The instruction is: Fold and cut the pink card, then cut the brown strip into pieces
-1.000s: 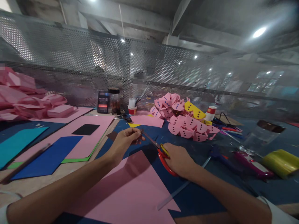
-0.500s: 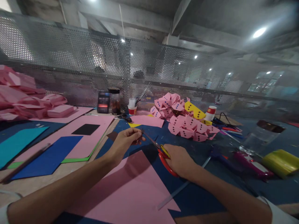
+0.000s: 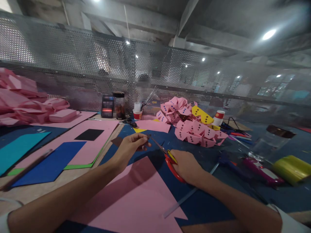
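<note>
The left hand (image 3: 132,144) pinches a small dark piece (image 3: 149,137) at the tips of the scissors (image 3: 168,162) gripped in the right hand (image 3: 186,165); cutting seems unfinished. Nearer lies a pink sheet (image 3: 138,194); farther across the tabletop (image 3: 206,205), marked pink strips (image 3: 191,132) look done.

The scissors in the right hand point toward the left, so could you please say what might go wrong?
The scissors end close to the left hand, so a slip might nick it. The clear stick, partly on the pink sheet, passes under the right forearm and could roll if bumped.
</note>
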`<state>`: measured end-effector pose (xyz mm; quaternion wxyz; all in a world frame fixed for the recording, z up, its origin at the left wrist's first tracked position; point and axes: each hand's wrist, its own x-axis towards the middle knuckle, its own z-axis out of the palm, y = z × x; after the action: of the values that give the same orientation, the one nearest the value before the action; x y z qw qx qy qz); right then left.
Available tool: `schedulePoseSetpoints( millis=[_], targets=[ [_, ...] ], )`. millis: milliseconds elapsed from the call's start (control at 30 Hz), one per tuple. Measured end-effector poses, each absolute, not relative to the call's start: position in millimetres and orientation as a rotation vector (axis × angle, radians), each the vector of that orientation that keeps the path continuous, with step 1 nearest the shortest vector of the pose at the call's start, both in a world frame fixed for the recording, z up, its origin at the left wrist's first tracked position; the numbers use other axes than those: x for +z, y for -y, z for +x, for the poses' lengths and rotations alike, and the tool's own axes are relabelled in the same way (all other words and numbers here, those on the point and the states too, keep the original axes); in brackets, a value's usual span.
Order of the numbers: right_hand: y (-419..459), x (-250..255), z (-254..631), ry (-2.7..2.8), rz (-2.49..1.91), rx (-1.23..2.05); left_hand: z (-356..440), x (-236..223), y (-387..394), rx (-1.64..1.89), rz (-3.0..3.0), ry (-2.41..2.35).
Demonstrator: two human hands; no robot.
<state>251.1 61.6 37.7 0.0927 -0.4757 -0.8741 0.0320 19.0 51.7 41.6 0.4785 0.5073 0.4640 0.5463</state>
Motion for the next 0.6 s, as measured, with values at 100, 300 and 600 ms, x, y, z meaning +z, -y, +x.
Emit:
schedulePoseSetpoints(
  millis=[100,300,600],
  targets=[
    [-63.2,36.5,251.5,2.595,-1.422,0.099,17.9,40.3,-52.9,1.326,1.247,-1.143],
    [-66.2,33.3,252.0,2.592,-1.409,0.062,17.5,40.3,-53.7,1.327,1.255,-1.152],
    [-65.4,28.2,250.9,2.558,-1.439,0.003,19.5,42.8,-52.9,1.374,1.220,-1.125]
  ],
)
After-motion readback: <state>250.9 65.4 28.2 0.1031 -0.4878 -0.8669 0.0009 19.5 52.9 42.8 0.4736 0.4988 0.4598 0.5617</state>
